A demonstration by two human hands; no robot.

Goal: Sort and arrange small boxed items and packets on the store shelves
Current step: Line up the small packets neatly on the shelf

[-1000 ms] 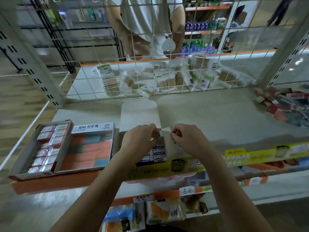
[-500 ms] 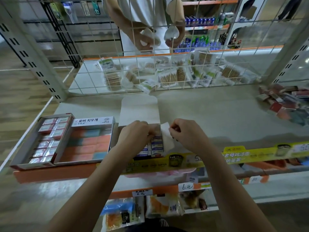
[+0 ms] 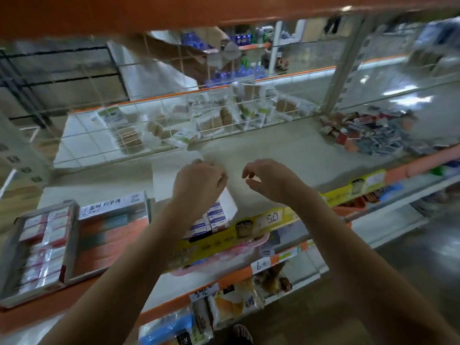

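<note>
Both hands hover above the middle shelf [image 3: 286,145], fingers loosely curled, holding nothing. The left hand [image 3: 199,180] hangs over the rear of an opened display carton [image 3: 214,215]; whether its fingertips touch the carton flap is not clear, because the frame is blurred. The right hand [image 3: 267,179] is just beside the carton, clear of it, with thumb and forefinger apart.

The carton sits at the shelf's front edge, behind the yellow price strip [image 3: 249,230]. It holds small blue-and-white boxes standing in rows. To its left stand two further trays: an orange-and-teal eraser tray [image 3: 109,235] and a tray of red-and-white packets [image 3: 42,247]. Toward the right end of the shelf lies a loose heap of small boxes [image 3: 368,135], well apart from the hands. Behind the wire grid [image 3: 154,125], bags of cotton swabs [image 3: 224,115] lie on the opposite shelf.

Handling assessment: the small boxes are likely light, stiff cardboard, and easily crushed at the corners. Pinch each one across its narrow sides. The carton walls are thin; support the base when sliding it. The loose heap is probably the stock awaiting sorting.
</note>
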